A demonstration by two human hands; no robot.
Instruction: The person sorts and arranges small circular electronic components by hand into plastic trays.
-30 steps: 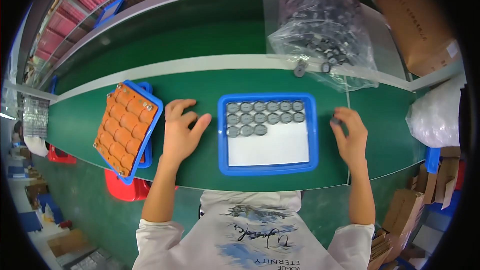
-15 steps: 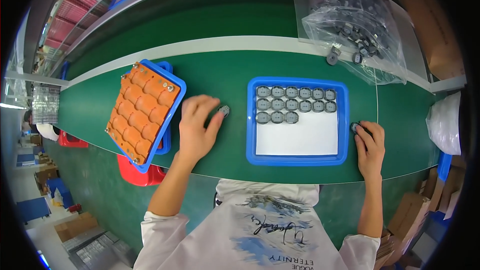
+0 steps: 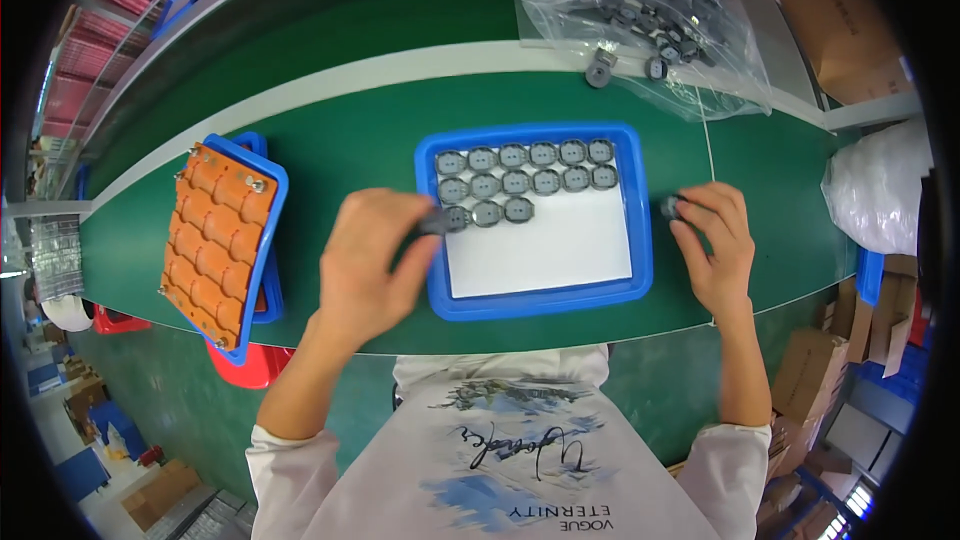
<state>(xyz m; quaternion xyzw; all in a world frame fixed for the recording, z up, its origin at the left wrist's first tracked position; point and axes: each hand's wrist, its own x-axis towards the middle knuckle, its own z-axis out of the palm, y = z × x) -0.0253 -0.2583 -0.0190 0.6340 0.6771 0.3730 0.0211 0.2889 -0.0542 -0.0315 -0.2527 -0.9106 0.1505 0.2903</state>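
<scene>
A blue tray with a white bottom lies on the green table. Several round grey parts fill its far rows. My left hand pinches one grey part over the tray's left rim, beside the third row. My right hand rests just right of the tray and holds another grey part at its fingertips.
An orange moulded tray lies tilted on stacked blue trays at the left. A clear plastic bag of grey parts sits at the back right, with two loose parts in front of it. Cardboard boxes stand at the right.
My left hand has moved right to the tray's left rim with a grey part. My right hand came nearer the tray's right side, holding a part.
</scene>
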